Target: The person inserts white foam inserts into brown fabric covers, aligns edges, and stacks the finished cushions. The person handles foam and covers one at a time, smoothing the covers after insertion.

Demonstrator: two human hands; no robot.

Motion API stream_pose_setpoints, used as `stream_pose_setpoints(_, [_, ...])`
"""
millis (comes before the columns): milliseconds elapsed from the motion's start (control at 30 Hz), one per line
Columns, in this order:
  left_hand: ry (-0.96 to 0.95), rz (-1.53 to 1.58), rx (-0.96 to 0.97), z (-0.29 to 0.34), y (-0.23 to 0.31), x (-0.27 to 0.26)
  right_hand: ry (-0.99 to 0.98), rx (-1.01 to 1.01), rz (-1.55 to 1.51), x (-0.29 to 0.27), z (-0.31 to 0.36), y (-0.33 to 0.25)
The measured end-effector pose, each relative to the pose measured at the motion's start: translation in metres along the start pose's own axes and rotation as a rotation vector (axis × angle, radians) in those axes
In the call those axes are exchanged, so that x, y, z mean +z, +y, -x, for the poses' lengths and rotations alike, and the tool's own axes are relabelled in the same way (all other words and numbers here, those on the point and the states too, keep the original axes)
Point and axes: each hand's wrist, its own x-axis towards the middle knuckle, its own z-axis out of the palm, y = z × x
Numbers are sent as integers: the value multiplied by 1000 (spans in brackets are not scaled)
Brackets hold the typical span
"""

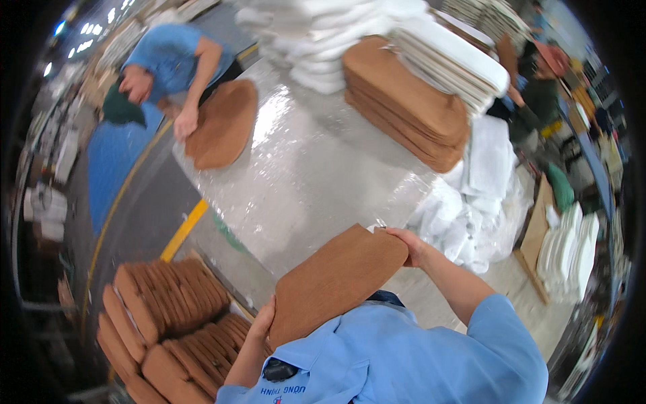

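Note:
I hold a brown fabric-covered cushion (pixel 340 279) in front of my chest, over the near edge of the table. My left hand (pixel 264 319) is closed on its left end. At the opposite end my right hand (pixel 410 246) grips the corner, with the fingers partly out of sight. A small white bit shows at the cushion's far edge beside the right hand. Across the table, at the left corner, a co-worker in a blue shirt (pixel 176 57) has a hand on another brown cushion (pixel 225 124) lying flat.
The grey table (pixel 303 168) is covered in shiny plastic. On it stand a stack of brown pieces (pixel 404 101), white pads (pixel 451 60) and a tall white pile (pixel 316 34). Brown cushions (pixel 168 303) fill the lower left. White wrapped bundles (pixel 464 215) lie right; another person (pixel 538 101) stands beyond.

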Motion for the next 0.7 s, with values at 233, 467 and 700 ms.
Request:
stream_pose_setpoints(233, [-126,-331,157,-12,91,-22,46,-37,-532,-29,50,91])
stream_pose_setpoints(467, [-201,-1506,295,5,209,44,-174,-275,-1028,-38,26,200])
stream_pose_setpoints(700, [-674,-1539,818,-18,209,263,121,-366,-1164,-2,7,222])
